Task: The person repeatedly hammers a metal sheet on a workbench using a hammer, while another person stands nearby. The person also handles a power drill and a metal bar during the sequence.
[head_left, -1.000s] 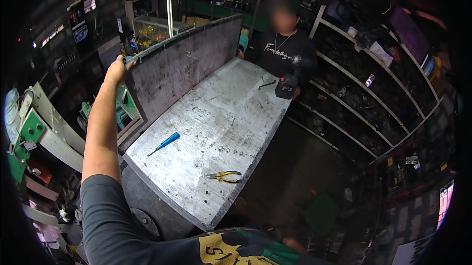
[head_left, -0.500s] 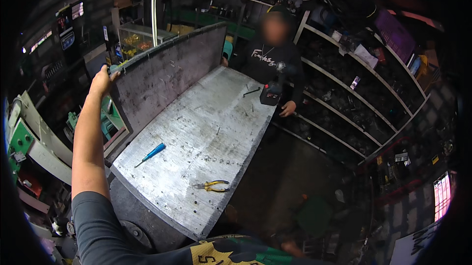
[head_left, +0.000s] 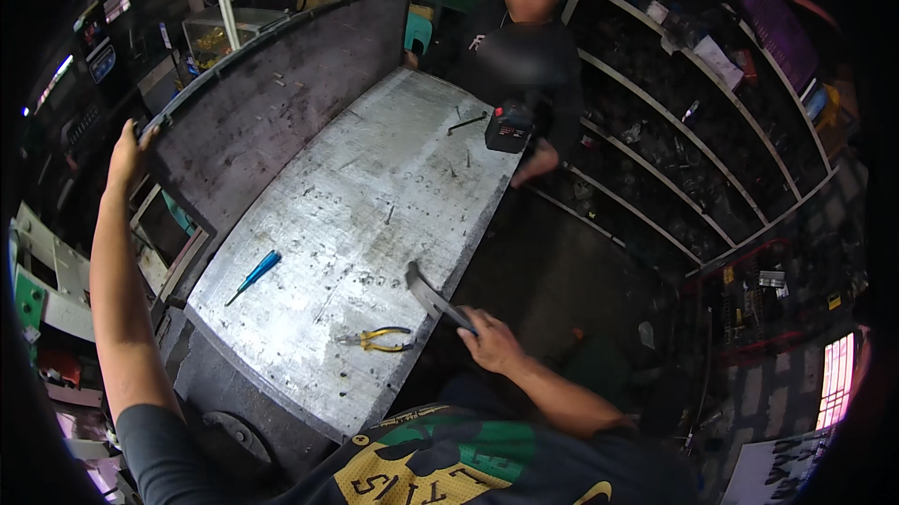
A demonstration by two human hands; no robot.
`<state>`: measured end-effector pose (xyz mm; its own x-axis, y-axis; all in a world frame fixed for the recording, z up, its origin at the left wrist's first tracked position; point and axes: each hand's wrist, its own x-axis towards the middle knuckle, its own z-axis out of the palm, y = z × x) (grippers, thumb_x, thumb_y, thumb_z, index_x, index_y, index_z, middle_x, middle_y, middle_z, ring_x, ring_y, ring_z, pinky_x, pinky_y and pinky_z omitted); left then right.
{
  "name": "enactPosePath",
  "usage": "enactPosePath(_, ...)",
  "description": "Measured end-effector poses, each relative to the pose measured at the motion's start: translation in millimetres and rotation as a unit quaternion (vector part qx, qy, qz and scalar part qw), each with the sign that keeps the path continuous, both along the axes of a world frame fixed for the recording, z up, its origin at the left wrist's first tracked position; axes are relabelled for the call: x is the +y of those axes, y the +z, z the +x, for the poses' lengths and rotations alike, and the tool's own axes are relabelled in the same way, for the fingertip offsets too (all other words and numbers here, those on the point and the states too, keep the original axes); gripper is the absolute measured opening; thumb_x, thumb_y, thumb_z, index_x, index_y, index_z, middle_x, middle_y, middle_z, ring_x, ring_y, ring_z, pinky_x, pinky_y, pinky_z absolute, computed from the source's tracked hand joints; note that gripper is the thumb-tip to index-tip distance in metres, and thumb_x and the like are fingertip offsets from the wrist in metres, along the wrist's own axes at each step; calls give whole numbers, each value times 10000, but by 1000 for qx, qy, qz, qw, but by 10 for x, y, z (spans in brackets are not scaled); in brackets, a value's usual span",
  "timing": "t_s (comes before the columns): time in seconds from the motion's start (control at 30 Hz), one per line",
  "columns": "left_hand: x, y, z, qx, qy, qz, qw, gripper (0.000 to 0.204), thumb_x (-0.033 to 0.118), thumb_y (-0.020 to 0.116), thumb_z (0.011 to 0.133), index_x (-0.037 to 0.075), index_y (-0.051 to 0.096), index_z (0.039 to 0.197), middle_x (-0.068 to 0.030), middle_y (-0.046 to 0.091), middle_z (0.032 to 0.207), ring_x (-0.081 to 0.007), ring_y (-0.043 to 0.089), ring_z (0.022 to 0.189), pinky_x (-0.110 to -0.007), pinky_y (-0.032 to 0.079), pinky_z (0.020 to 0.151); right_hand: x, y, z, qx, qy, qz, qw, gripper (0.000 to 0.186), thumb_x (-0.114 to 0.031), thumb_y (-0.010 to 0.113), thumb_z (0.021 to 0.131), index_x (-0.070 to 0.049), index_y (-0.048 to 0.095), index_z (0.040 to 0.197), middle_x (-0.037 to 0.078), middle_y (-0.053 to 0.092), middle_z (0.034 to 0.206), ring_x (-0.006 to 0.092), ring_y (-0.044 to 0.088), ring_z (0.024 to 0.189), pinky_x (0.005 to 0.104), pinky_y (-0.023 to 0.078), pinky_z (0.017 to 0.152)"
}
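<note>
My left hand [head_left: 127, 154] is closed over the near top corner of a dark upright panel [head_left: 281, 93], with the arm stretched out to the left. This panel stands along the left side of a worn grey metal tabletop [head_left: 318, 215]. In my right hand [head_left: 492, 341] is what looks like a hammer [head_left: 426, 292], held by its dark handle. Its metal head hangs over the tabletop's right edge. Yellow-handled pliers [head_left: 384, 339] lie just left of it. A blue-handled screwdriver [head_left: 257, 273] rests farther left. Several thin nails or screws [head_left: 390, 215] stick up from the top.
Across the table a person [head_left: 524, 46] stands, one hand at the panel's far end. Before them sit a black block with red marks [head_left: 508, 131] and a dark rod [head_left: 466, 123]. Cluttered shelves [head_left: 655, 102] line the right. A round metal piece [head_left: 237, 435] lies below the near edge.
My right hand has come into view from the lower right with the hammer. My left hand still grips the panel. The whole view has shifted, and the far person's hand has moved.
</note>
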<state>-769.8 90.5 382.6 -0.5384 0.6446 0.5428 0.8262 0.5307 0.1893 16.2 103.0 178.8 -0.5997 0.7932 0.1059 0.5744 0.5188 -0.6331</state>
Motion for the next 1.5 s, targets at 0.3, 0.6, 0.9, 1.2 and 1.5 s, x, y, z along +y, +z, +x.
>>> enactPosePath(0.3, -120, -84, -357, -4, 0, -11, 1000, 737, 503, 645, 1054, -58, 468, 1500, -320, 621, 1413, -436, 601, 1342, -446, 471, 1094, 505, -726, 600, 300, -393, -406, 769, 294, -402, 592, 1093, -123, 545, 1013, 28, 570, 727, 161, 550, 516, 350, 496, 466)
enactPosePath(0.6, -2, -4, -414, 46, -27, 3, 999, 628, 484, 655, 1057, -28, 547, 1403, -285, 703, 1232, -416, 693, 1158, -444, 529, 943, 415, -849, -197, 455, -383, -534, 601, 209, -369, 558, 1114, -170, 564, 1052, -7, 546, 738, 154, 521, 592, 360, 487, 579)
enactPosePath(0.9, 45, -5, -256, 37, -35, 7, 999, 748, 540, 642, 1040, -76, 516, 1445, -341, 643, 1367, -464, 606, 1329, -487, 498, 1081, 210, -700, -184, 619, -497, -414, 445, 155, -320, 550, 1098, -184, 550, 1024, 9, 550, 751, 169, 536, 605, 386, 495, 573)
enactPosePath(1.2, 76, 42, -118, 20, -31, -22, 999, 770, 542, 644, 1034, -76, 510, 1473, -346, 630, 1388, -470, 597, 1338, -480, 488, 1107, 147, -674, -441, 495, -395, -517, 576, 227, -331, 581, 1094, -130, 550, 994, 8, 538, 712, 160, 506, 582, 372, 481, 577)
enactPosePath(1.5, -15, 203, 215, 2, -26, -30, 999, 758, 551, 674, 1009, -75, 535, 1414, -364, 671, 1275, -502, 631, 1256, -523, 516, 1038, 223, -710, -421, 471, -401, -508, 599, 271, -372, 545, 1111, -144, 540, 966, 0, 517, 696, 161, 506, 589, 367, 467, 593)
